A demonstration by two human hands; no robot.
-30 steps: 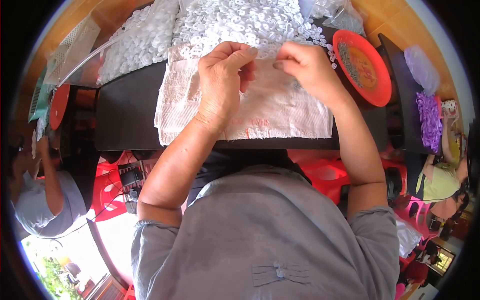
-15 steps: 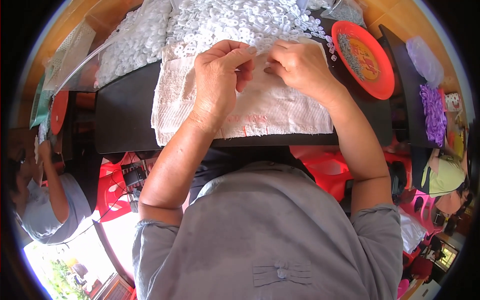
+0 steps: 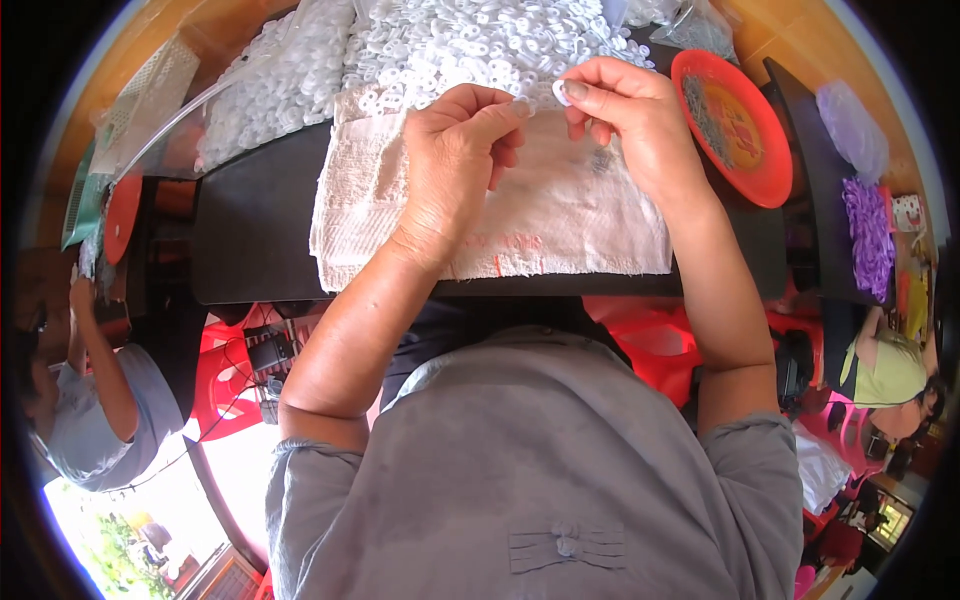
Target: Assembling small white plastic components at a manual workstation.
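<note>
Between the thumb and fingers of my right hand (image 3: pixel 648 125) is a small round white plastic piece (image 3: pixel 562 93) with a hole. My left hand (image 3: pixel 450 150) is closed in a pinch, its thumb tip pointing toward the right hand; what it holds, if anything, is too small to make out. Both hands hover over a cream towel (image 3: pixel 400 215), a short gap between them. Just beyond the fingertips spreads a large heap of similar white plastic pieces (image 3: pixel 490 45). A small grey patch on the towel shows below the right fingers.
On the right stands a red plate (image 3: pixel 775 185) holding thin grey metal pieces (image 3: pixel 706 125). A clear bag of white pieces (image 3: pixel 270 95) lies at the left. The dark table's (image 3: pixel 250 225) front edge is close to my body. Another person (image 3: pixel 115 410) sits at far left.
My right hand has drawn slightly right and turned, so the white piece in its fingertips now shows. My left hand keeps its pinch, shifted slightly right in the picture.
</note>
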